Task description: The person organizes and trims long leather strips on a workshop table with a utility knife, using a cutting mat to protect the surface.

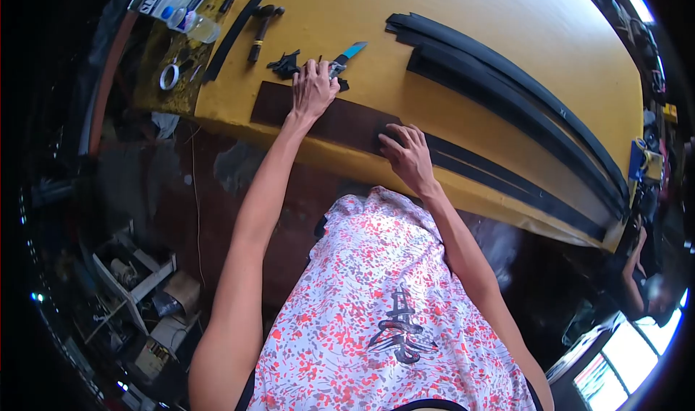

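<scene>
The left arm reaches nearly straight over the yellow table's (333,16) near edge, its hand (315,89) palm down, fingers bent by dark scraps (284,65) and a blue knife (353,51); their grip I cannot tell. Along that edge lies a brown board (347,123). The right hand (409,154) rests loosely curled, fingers parted, on its right end, near black strips (499,176).

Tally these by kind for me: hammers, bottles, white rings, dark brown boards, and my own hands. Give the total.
Hammer: 1
Bottle: 1
White ring: 1
Dark brown board: 1
Your hands: 2, left hand and right hand
Total: 6
</scene>
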`<action>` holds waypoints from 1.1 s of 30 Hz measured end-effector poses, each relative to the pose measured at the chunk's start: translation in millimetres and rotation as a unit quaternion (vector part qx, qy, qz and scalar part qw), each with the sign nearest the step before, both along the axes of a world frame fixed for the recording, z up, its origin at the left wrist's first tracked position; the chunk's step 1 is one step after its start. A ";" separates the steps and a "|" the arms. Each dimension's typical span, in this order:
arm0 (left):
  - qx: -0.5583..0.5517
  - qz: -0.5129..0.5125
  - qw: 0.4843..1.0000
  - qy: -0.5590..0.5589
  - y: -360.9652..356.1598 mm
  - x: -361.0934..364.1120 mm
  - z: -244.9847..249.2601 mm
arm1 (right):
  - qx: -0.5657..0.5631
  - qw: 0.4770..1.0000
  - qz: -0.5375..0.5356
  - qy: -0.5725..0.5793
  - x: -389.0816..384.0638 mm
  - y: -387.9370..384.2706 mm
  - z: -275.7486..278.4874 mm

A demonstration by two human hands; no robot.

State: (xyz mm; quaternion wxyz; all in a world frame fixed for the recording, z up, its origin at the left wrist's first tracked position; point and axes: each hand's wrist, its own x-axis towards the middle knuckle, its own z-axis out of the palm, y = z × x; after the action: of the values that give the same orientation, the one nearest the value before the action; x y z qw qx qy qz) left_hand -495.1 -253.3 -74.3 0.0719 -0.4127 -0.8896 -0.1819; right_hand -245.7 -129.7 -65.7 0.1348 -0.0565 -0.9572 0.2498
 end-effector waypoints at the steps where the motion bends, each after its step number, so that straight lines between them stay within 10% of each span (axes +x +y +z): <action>1: 0.023 0.001 1.000 -0.018 -2.0 6.8 10.6 | 0.008 1.000 -0.018 0.000 -0.9 -2.0 0.3; 9: 0.107 0.033 0.940 -0.323 -53.3 112.1 75.1 | -0.003 0.998 -0.060 0.002 3.3 -4.3 -4.4; 33: -0.033 0.043 0.924 -0.379 -34.8 162.7 93.7 | -0.012 0.999 -0.044 0.023 0.1 3.4 -7.2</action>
State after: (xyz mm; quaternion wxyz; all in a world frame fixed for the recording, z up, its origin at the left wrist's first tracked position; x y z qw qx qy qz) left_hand -332.4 -288.1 19.4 -0.2768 -0.2768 -0.8725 -0.2925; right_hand -245.5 -126.3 -72.8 0.1674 -0.0944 -0.9474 0.2559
